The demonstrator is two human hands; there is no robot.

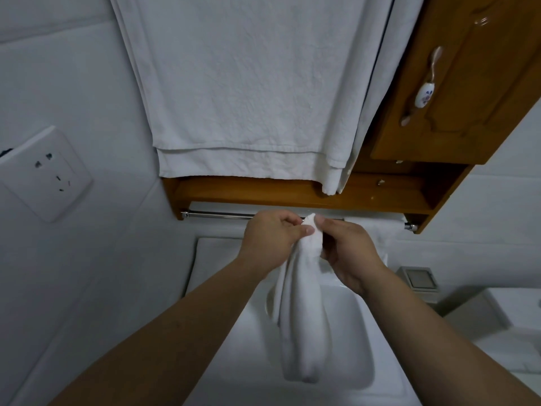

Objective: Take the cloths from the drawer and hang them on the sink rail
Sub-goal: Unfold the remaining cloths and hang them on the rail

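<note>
A white cloth (301, 312) hangs bunched from both my hands, just in front of the chrome rail (216, 214) under the wooden shelf. My left hand (270, 238) pinches the cloth's top edge from the left, thumb against it. My right hand (348, 253) grips the same top edge from the right. The cloth's lower part dangles over the white sink (345, 347). Another white cloth (380, 230) hangs on the right end of the rail, partly hidden by my right hand.
A large white towel (243, 92) hangs above the wooden shelf (292, 191). A wooden cabinet door (456, 83) with a ceramic handle is at the upper right. A wall socket (46, 174) is on the left wall. A small square box (418, 279) stands right of the sink.
</note>
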